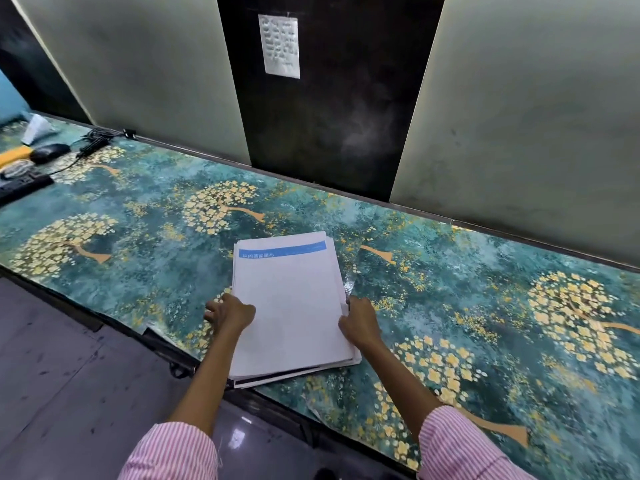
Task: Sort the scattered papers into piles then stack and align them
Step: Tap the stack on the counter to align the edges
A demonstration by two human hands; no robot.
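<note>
A single stack of white papers (289, 303) lies on the table, its top sheet blank except for a blue header band at the far end. The sheets are slightly fanned at the right and near edges, and the near end juts over the table's front edge. My left hand (228, 311) presses against the stack's left edge, fingers curled. My right hand (358, 322) grips the right edge, fingers curled onto the sheets.
The table (467, 306) wears a teal cloth with yellow flower trees. At the far left sit a black mouse (50, 153), a coiled cable (93, 143), a power strip (20, 185) and a yellow object (14, 155). A paper notice (280, 46) hangs on the dark wall panel.
</note>
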